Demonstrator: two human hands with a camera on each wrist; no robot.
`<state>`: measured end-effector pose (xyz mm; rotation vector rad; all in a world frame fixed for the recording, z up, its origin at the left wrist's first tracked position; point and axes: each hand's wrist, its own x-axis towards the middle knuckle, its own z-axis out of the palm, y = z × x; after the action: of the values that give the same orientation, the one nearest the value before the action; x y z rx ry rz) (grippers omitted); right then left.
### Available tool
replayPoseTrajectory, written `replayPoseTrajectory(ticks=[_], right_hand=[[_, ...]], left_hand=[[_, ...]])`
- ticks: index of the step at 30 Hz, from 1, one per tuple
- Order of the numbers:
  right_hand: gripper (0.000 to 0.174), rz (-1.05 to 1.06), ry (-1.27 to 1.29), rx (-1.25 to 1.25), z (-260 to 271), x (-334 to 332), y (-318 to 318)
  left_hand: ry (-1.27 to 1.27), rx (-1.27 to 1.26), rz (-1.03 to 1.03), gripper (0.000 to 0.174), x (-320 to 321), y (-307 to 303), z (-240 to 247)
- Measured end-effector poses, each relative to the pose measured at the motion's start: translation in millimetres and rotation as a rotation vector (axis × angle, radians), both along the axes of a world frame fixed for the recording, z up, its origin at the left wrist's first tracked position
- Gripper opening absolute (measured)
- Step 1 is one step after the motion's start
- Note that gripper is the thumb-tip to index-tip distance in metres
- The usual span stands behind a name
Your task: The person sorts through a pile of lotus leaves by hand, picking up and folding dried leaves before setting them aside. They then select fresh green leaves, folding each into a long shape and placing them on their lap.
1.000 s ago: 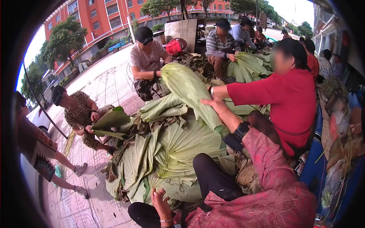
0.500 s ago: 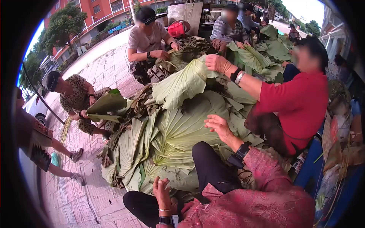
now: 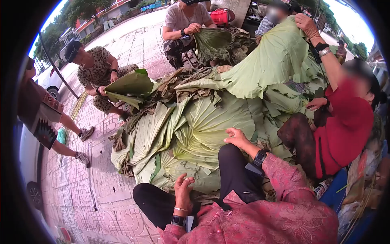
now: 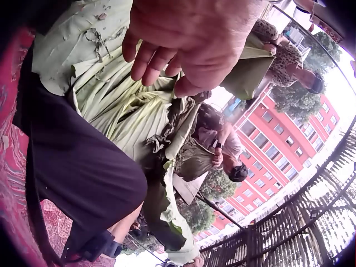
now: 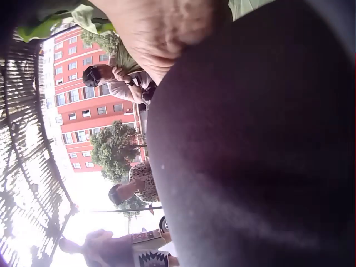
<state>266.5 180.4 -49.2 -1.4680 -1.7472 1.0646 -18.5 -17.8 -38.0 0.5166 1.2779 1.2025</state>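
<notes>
My left hand (image 3: 183,191) hovers beside my left knee with loosely bent fingers and nothing in them. The left wrist view shows its palm and fingers (image 4: 192,47) in front of the leaf pile. Over the pile's near side, by my other knee, my right hand (image 3: 239,139) is empty, its fingers relaxed. In the right wrist view the dark trouser knee (image 5: 250,139) covers much of that hand (image 5: 167,33). Large pale green lotus leaves (image 3: 207,118) lie heaped before me. A person in red (image 3: 345,126) holds up one broad lotus leaf (image 3: 272,57) by its edge.
Across the heap, a person in a spotted top (image 3: 97,65) holds a folded leaf (image 3: 130,85). Another person (image 3: 187,24) handles a darker leaf (image 3: 213,40). Withered brown leaves (image 3: 162,87) line the heap's far edge. Paving (image 3: 85,183) lies to the left, where someone stands.
My right hand has let go of the large leaf and drawn back toward my knee. The person in red has swung that leaf up and to the right. My left hand stays by my knee.
</notes>
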Motion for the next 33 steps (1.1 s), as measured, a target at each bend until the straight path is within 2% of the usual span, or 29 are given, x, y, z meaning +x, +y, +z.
replayPoseTrajectory(ticks=[3,6,9,12,15,18,21,25,27,33], right_hand=[[0.066,0.186,-0.188,0.067,-10,-12,22],[0.072,0.350,-0.430,0.178,-29,-27,34],[0.066,0.369,-0.667,0.027,-43,-34,31],[0.049,0.421,-0.646,0.086,-61,-32,32],[0.036,0.381,-0.555,0.035,-60,-29,32],[0.027,0.225,-0.437,0.159,-28,-25,29],[0.024,0.185,-0.128,0.408,23,-17,43],[0.024,0.164,-0.103,0.273,131,-9,50],[0.022,0.148,-0.111,0.294,175,-7,49],[0.018,0.298,0.187,0.158,251,-32,6]], left_hand=[[-0.011,-0.006,-0.013,0.042,-2,3,-5],[-0.013,-0.026,-0.017,0.042,-3,4,-8],[-0.021,-0.042,-0.022,0.041,-3,4,-8],[-0.017,-0.043,-0.022,0.040,-5,6,-7],[-0.025,-0.055,-0.012,0.039,-5,6,-10],[-0.037,-0.050,-0.007,0.039,-8,8,-11],[-0.050,-0.045,-0.011,0.040,-7,4,-5],[-0.069,0.007,-0.024,0.040,-6,3,-6],[-0.083,0.039,-0.030,0.041,-4,2,-6],[-0.083,0.158,-0.047,0.050,-5,4,1]])
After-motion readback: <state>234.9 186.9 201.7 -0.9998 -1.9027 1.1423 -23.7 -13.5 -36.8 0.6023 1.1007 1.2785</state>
